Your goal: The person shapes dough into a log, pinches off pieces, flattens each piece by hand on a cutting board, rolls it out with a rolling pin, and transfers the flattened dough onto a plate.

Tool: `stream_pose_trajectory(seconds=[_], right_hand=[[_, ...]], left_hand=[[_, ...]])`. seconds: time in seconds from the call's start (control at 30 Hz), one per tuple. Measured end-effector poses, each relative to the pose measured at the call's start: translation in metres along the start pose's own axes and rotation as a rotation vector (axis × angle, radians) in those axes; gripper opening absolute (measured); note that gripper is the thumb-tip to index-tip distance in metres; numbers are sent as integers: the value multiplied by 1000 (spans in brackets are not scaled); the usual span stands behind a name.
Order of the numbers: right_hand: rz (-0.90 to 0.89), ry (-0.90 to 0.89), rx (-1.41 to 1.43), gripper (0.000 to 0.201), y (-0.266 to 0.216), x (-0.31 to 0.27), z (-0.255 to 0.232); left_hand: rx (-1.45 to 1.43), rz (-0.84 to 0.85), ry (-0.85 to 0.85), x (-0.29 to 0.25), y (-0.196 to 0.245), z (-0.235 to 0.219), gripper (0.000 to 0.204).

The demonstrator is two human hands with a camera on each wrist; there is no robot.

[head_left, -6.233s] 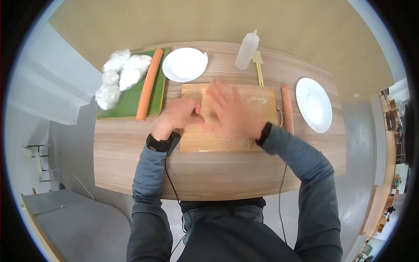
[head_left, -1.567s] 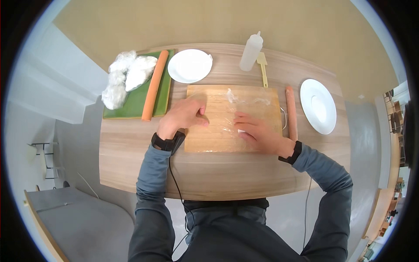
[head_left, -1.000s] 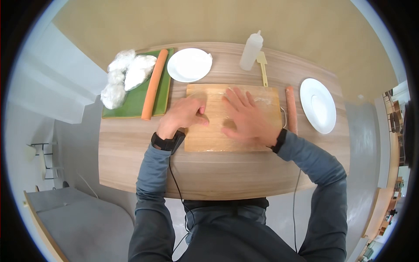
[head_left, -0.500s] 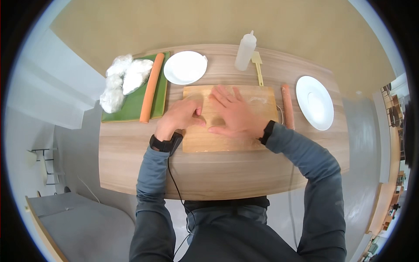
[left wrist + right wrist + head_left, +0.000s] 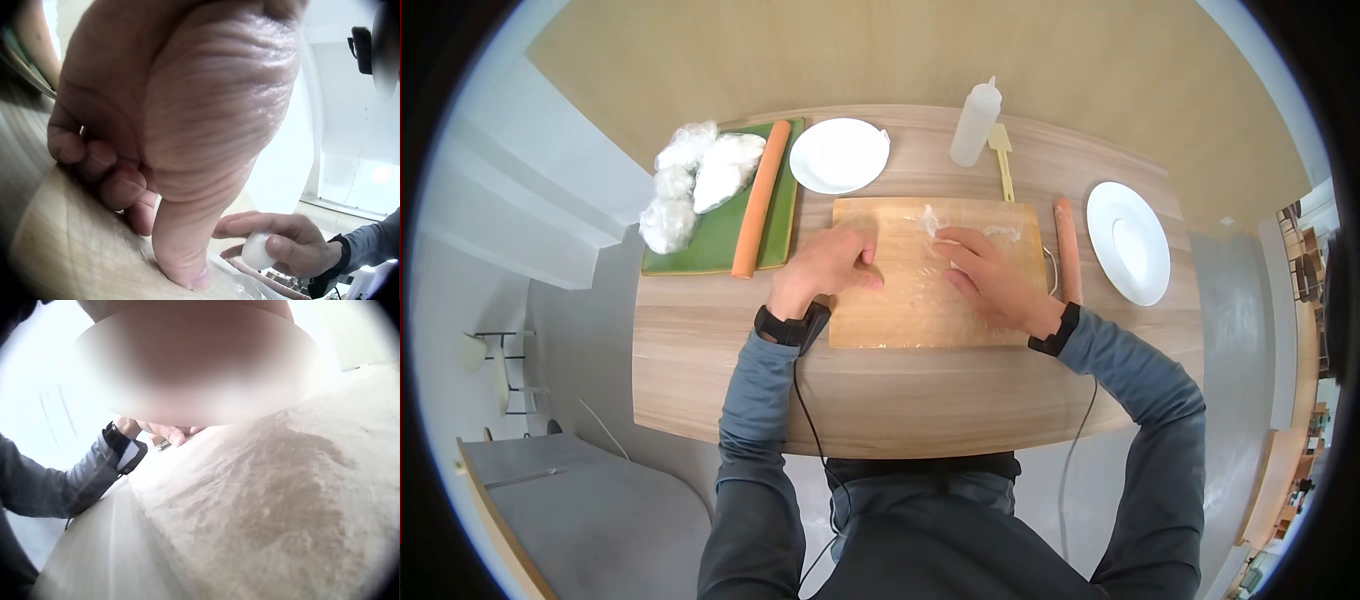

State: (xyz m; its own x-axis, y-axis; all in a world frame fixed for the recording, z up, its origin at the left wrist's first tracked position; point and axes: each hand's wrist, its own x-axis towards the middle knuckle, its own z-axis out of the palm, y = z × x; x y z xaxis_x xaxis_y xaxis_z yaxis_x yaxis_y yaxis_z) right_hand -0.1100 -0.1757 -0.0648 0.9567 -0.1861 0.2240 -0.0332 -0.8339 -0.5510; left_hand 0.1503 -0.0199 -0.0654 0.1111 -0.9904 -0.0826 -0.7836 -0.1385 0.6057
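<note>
A wooden cutting board (image 5: 900, 325) covered in cling film (image 5: 1003, 232) lies at the middle of the table. My right hand (image 5: 995, 285) is over its right half. The left wrist view shows a small smooth white dough ball (image 5: 257, 251) held between that hand's thumb and fingers; in the head view the hand mostly hides it. At the board's left side my left hand (image 5: 825, 265) rests with loosely bent fingers, its thumb tip (image 5: 201, 280) down on the filmed surface. In the right wrist view a blurred patch covers most of the near hand.
A green tray (image 5: 700, 262) at left bears plastic-wrapped white lumps (image 5: 728, 172) and a long orange cylinder (image 5: 762, 200). Behind the board stand a white bowl (image 5: 840, 155), a squeeze bottle (image 5: 976, 125) and a pale yellow spatula (image 5: 1002, 160). Another cylinder (image 5: 1068, 250) and a white plate (image 5: 1128, 243) lie right.
Half a second ago my right hand lay flat and spread on the board; it has drawn right and its fingers now close round the ball. My left hand has kept its place.
</note>
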Motion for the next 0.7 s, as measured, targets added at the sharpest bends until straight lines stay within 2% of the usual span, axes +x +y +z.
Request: stream_pose_trajectory(seconds=[0.07,0.13,0.17,0.27,0.33,0.37,0.43,0.47,0.53,0.57,0.63,0.7], right_hand=[[-41,55,85,40,-9,1,-7],[29,99,222,27,-28,4,-16],[32,101,221,27,-29,5,-14],[59,69,210,26,-29,9,-8],[157,-65,135,28,-26,11,-2],[157,-69,136,28,-22,11,2],[-61,3,-53,42,-16,13,8],[-64,-2,-50,42,-13,12,9],[-28,-24,-272,62,-16,15,4],[-28,-26,-272,62,-16,16,4],[-74,-73,-324,81,-16,18,3],[-76,-100,-320,86,-19,18,4]], left_hand=[[-5,5,3,0,-1,0,44],[-9,14,-1,0,2,-1,44],[-3,-1,-13,0,3,-2,44],[-2,-10,-23,1,2,-2,45],[-11,-7,-17,0,1,-1,45],[-3,-3,-16,0,0,-1,45],[3,-5,-14,0,0,0,44],[2,2,-13,0,-1,0,44],[-1,7,-10,0,-1,0,44],[5,7,-11,0,0,-1,44],[12,9,-12,1,1,-1,44],[17,12,-17,1,1,-1,45]])
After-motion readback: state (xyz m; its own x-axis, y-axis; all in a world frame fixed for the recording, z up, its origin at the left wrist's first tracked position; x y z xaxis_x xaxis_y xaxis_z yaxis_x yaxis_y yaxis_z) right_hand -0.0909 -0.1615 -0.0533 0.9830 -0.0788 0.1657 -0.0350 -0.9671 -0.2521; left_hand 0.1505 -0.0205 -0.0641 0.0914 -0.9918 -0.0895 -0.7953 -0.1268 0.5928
